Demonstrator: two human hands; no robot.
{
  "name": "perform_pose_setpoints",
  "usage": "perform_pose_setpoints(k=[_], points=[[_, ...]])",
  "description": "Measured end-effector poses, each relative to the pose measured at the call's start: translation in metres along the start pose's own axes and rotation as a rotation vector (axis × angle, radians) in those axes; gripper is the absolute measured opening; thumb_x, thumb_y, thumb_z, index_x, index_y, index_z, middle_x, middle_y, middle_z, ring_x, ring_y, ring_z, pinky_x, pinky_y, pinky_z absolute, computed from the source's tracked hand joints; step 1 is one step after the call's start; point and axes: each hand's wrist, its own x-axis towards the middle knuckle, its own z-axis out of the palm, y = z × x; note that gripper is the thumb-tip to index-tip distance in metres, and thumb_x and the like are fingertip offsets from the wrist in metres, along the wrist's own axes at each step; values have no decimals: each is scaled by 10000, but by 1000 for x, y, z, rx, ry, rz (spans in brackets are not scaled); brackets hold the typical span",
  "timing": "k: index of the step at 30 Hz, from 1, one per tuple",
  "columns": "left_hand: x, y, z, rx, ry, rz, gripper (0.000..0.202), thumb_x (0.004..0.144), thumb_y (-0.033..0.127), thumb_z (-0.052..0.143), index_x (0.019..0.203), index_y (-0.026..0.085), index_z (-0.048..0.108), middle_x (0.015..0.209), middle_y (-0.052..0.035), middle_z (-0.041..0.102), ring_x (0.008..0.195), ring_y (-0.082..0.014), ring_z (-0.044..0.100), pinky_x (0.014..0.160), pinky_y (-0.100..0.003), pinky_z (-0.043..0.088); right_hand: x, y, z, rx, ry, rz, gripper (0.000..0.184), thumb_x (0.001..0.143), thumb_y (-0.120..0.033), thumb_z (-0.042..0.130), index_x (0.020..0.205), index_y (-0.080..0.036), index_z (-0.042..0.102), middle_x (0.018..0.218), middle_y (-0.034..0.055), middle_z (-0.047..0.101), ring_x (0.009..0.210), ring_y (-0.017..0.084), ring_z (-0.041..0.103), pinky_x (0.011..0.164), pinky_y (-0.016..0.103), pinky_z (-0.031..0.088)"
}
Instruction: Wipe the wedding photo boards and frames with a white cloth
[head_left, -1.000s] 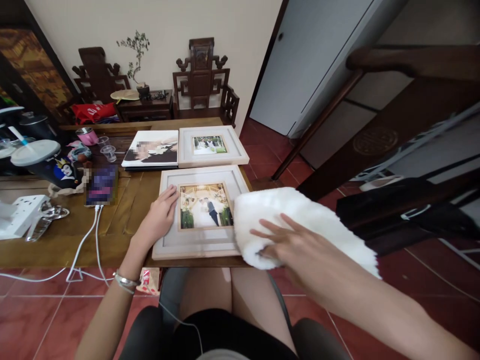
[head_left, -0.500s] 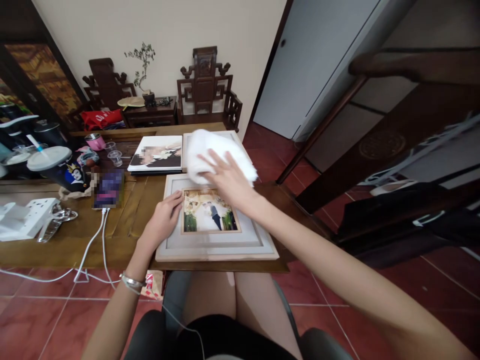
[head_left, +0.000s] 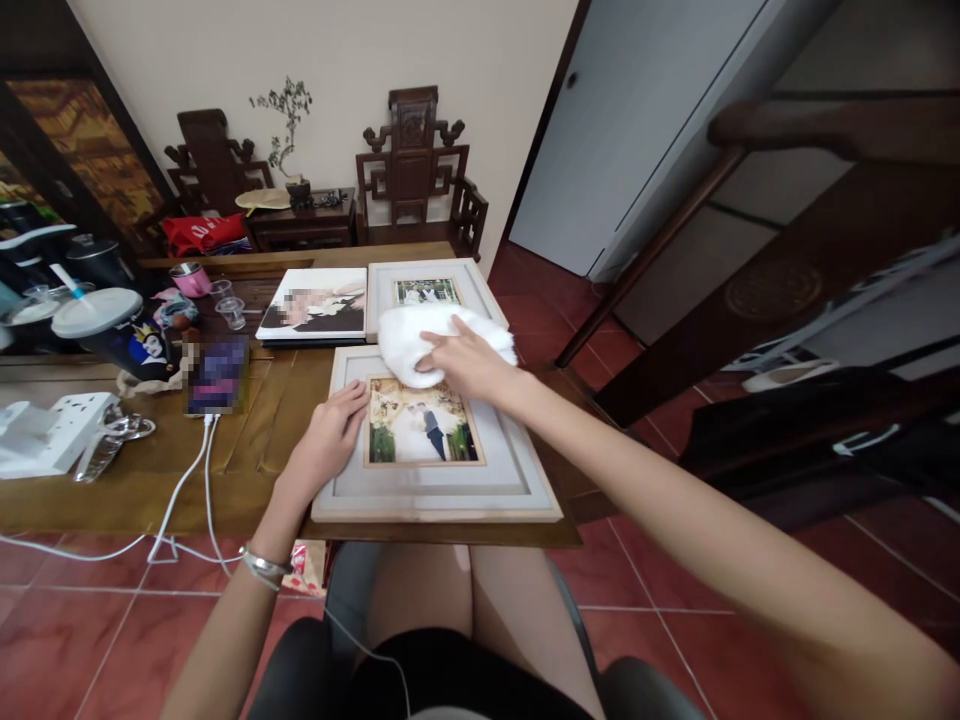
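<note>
A pale wooden picture frame (head_left: 435, 490) with a wedding photo lies flat on the wooden table (head_left: 135, 480) in front of me. My left hand (head_left: 328, 440) rests flat on the frame's left border, fingers stretched out. My right hand (head_left: 465, 362) presses a fluffy white cloth (head_left: 411, 340) onto the frame's top edge, fingers laid over the cloth. A second, similar frame (head_left: 427, 290) lies just behind, with a photo canvas (head_left: 315, 305) to its left.
A phone (head_left: 216, 375) on a white cable, a white power strip (head_left: 45, 435), a dark lidded cup (head_left: 112, 330) and small plastic cups (head_left: 229, 305) sit on the table's left. Carved chairs (head_left: 412, 170) stand against the far wall. A dark wooden stair rail (head_left: 750, 260) rises on the right.
My right hand carried the white cloth from the frame's right side up to the far frame, then drew it back onto the near frame's top edge. My left hand stayed put.
</note>
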Motion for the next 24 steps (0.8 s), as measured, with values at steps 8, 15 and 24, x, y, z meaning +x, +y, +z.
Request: perform_pose_setpoints(k=[8, 15, 24], points=[[1, -2, 2, 48, 56, -5, 357, 947, 215, 427, 1204, 94, 643, 1296, -161, 627, 1263, -253, 553, 1100, -467, 419, -60, 23, -13, -101, -130, 165, 693, 639, 145, 378, 1173, -171, 687, 1217, 122, 680, 1378, 268, 394, 1127, 582, 221], [0, -10, 5, 99, 42, 8, 519, 794, -23, 354, 1230, 61, 624, 1323, -175, 604, 1274, -244, 542, 1116, -440, 411, -101, -35, -34, -41, -268, 122, 700, 605, 140, 403, 1144, -180, 713, 1100, 132, 726, 1327, 292, 463, 1102, 521, 303], [-2, -15, 3, -4, 37, 64, 587, 759, -36, 358, 1252, 135, 625, 1338, -124, 603, 1318, -244, 495, 1133, -485, 378, -68, -5, -16, -54, -143, 291, 661, 712, 114, 381, 1248, -166, 650, 1238, 162, 661, 1391, 271, 372, 1126, 548, 233]])
